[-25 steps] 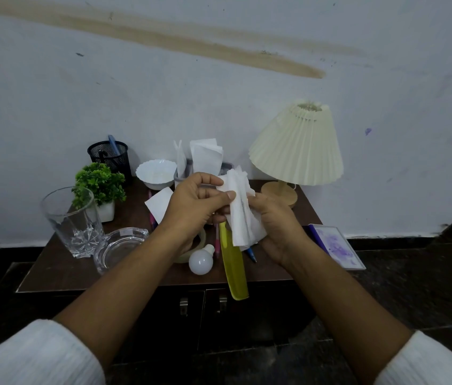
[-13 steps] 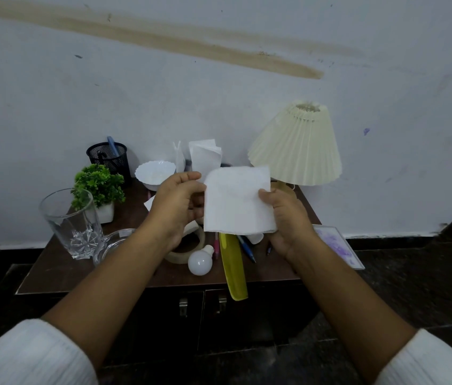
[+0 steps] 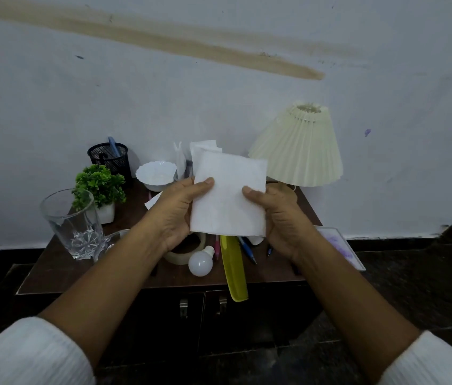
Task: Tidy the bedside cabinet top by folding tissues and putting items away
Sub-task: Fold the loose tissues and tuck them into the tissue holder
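Note:
A white tissue (image 3: 229, 194), folded flat into a rectangle, is held up above the dark wooden cabinet top (image 3: 61, 266). My left hand (image 3: 176, 209) grips its left edge and my right hand (image 3: 280, 218) grips its right edge, thumbs on the front. Behind it more white tissues (image 3: 205, 147) stand upright near the wall, and another tissue (image 3: 152, 202) lies flat on the cabinet, partly hidden by my left hand. Below the tissue lie a yellow comb (image 3: 233, 270) overhanging the front edge, a white bulb (image 3: 201, 262), a tape roll (image 3: 183, 254) and pens (image 3: 247, 250).
A drinking glass (image 3: 73, 220) and a glass ashtray (image 3: 116, 240) stand at the left front. A small potted plant (image 3: 100, 187), a black mesh pen holder (image 3: 111, 159) and a white bowl (image 3: 156, 173) sit behind. A pleated lamp (image 3: 298, 145) stands right; a purple card (image 3: 341, 247) lies beside the cabinet.
The bunched tissue was spread and flattened between both hands, then raised and turned into a taller folded rectangle. Both hands shifted slightly upward with it.

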Action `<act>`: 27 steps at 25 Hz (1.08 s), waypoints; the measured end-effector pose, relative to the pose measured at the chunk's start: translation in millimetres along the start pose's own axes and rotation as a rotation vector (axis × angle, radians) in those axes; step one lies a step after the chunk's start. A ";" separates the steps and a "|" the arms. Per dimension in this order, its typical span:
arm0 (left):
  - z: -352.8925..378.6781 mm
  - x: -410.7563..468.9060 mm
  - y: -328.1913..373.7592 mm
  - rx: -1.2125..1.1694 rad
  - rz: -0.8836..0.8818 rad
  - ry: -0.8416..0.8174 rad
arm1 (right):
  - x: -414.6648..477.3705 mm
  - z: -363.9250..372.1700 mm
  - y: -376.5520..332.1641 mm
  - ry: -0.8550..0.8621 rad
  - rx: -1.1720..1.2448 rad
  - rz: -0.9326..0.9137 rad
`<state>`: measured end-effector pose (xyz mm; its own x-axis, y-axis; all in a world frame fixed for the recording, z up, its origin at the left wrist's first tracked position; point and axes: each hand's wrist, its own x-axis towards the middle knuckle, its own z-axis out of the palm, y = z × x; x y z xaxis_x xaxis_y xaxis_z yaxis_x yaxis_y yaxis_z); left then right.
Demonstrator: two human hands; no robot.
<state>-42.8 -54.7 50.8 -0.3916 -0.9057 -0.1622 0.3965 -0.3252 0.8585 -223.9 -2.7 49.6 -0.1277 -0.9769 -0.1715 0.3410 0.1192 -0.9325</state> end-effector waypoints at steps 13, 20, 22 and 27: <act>-1.3 1.4 -0.2 0.066 0.015 -0.020 | -0.8 0.4 -0.2 -0.088 0.016 0.001; -7.3 6.2 -6.1 0.109 0.026 -0.040 | 1.8 -5.3 -1.0 -0.066 -0.019 0.024; -7.4 6.3 -8.0 0.157 0.011 -0.075 | 2.7 -4.4 3.4 -0.042 -0.044 0.031; -9.5 6.7 -9.4 0.233 0.061 -0.071 | 3.9 -5.3 5.1 -0.025 -0.082 -0.010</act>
<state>-41.3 -60.3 37.0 -0.4336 -0.8976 -0.0791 0.2227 -0.1918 0.9558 -227.6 -5.0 42.4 -0.1074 -0.9820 -0.1553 0.2620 0.1228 -0.9572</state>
